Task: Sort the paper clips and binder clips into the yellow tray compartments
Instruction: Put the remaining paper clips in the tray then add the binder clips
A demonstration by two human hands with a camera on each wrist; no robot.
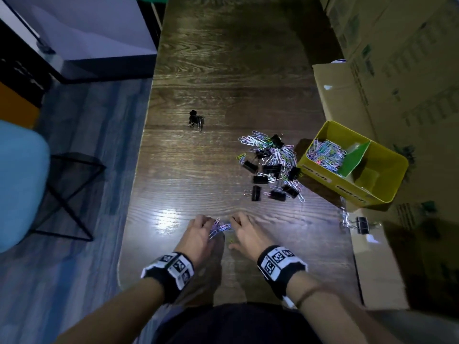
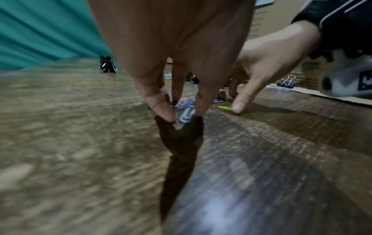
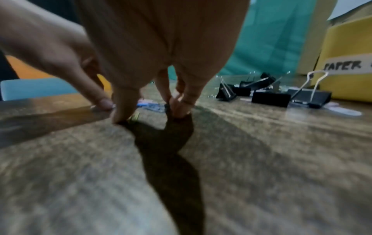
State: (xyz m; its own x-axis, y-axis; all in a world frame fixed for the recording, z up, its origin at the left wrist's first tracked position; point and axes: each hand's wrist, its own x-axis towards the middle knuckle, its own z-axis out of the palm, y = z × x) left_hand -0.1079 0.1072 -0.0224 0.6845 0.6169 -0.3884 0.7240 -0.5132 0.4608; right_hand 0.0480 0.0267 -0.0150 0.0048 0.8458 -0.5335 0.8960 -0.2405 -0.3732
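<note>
Near the table's front edge my left hand [image 1: 207, 225] pinches a small bunch of pastel paper clips [image 1: 219, 227] between thumb and finger; a blue-white clip [image 2: 187, 116] shows in that pinch. My right hand [image 1: 234, 233] sits just right of the bunch, fingertips [image 3: 177, 108] down on the wood and thumb spread apart beside a green paper clip [image 2: 225, 108]. A mixed pile of paper clips and black binder clips [image 1: 270, 165] lies further back on the right. The yellow tray [image 1: 323, 180] beside it holds paper clips in its left compartment; the right compartment looks empty.
A few black binder clips [image 1: 196, 119] sit apart at mid-table. One binder clip [image 1: 360, 224] lies on the cardboard flap [image 1: 372, 256] at right. Cardboard boxes [image 1: 397, 58] line the right side. A blue chair [image 1: 19, 182] stands left of the table.
</note>
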